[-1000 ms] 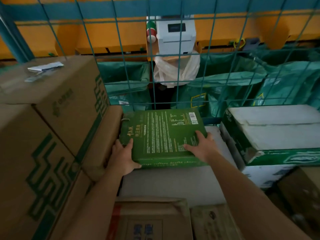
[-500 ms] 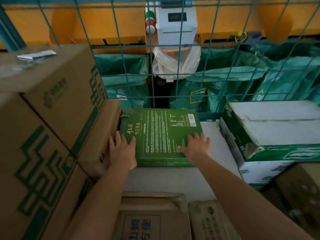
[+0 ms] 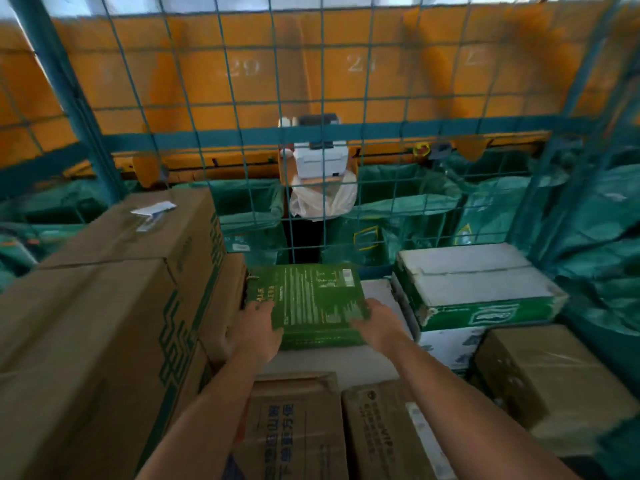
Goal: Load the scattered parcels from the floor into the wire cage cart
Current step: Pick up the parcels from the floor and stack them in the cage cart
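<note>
A flat green box [image 3: 308, 299] with white print lies on a pale parcel [image 3: 377, 292] inside the wire cage cart [image 3: 322, 133], close to its far mesh wall. My left hand [image 3: 259, 327] rests on the box's near left corner with fingers flat. At the near right corner my right hand [image 3: 377, 323] lies flat on the lid, fingers stretched. The frame is motion-blurred.
Tall brown cartons [image 3: 114, 306] with green patterns are stacked at the left. A white and green box [image 3: 474, 289] sits at the right, a brown parcel [image 3: 554, 382] below it. Two brown cartons [image 3: 294, 431] lie nearest me. Green sacks [image 3: 588, 237] and a printer [image 3: 322, 157] lie beyond the mesh.
Both hands went from gripping the green box's near edge to lying flat on it. The box now rests farther in. My view tilted upward.
</note>
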Action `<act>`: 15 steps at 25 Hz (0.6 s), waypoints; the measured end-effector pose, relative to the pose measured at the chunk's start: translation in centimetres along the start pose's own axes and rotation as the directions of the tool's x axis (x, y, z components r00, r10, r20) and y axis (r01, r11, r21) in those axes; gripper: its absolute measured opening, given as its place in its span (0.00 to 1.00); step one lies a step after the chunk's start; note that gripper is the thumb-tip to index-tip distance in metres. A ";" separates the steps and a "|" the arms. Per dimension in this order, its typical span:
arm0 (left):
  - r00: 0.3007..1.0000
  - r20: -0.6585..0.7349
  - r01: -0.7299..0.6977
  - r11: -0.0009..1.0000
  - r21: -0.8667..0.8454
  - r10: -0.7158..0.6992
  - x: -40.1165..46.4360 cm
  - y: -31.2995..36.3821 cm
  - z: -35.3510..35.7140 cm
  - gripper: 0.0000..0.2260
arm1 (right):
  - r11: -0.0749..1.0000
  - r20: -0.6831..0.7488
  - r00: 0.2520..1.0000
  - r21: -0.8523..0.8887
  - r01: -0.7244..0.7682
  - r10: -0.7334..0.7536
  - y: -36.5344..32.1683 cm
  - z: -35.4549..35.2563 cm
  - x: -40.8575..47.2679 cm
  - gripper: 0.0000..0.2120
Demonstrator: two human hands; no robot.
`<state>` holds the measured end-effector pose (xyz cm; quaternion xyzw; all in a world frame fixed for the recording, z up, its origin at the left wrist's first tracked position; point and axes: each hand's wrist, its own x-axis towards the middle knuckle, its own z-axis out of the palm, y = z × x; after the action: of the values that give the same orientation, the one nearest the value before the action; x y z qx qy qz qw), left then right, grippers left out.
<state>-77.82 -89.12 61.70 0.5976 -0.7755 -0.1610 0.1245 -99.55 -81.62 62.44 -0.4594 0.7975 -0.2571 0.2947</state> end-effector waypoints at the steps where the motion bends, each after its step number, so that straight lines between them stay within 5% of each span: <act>1: 1.000 -0.006 -0.025 1.000 -0.009 0.025 -1.3 0.9 -0.7 0.24 | 1.000 -0.015 1.000 0.022 0.001 0.000 0.0 -1.0 -2.0 0.27; 8: 0.982 0.157 -0.087 0.987 -0.139 0.108 -15.6 8.8 0.9 0.13 | 0.994 -0.073 0.993 0.056 -0.093 0.097 6.6 -6.8 -16.0 0.24; 15: 0.947 0.315 -0.017 0.988 -0.152 0.065 -31.7 14.8 7.4 0.09 | 0.967 -0.063 0.975 0.152 -0.203 0.215 20.7 -8.4 -29.7 0.07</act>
<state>-85.71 -54.22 60.81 0.5366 -0.7837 -0.3097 0.0446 -105.51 -44.98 61.13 -0.3398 0.8318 -0.2994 0.3209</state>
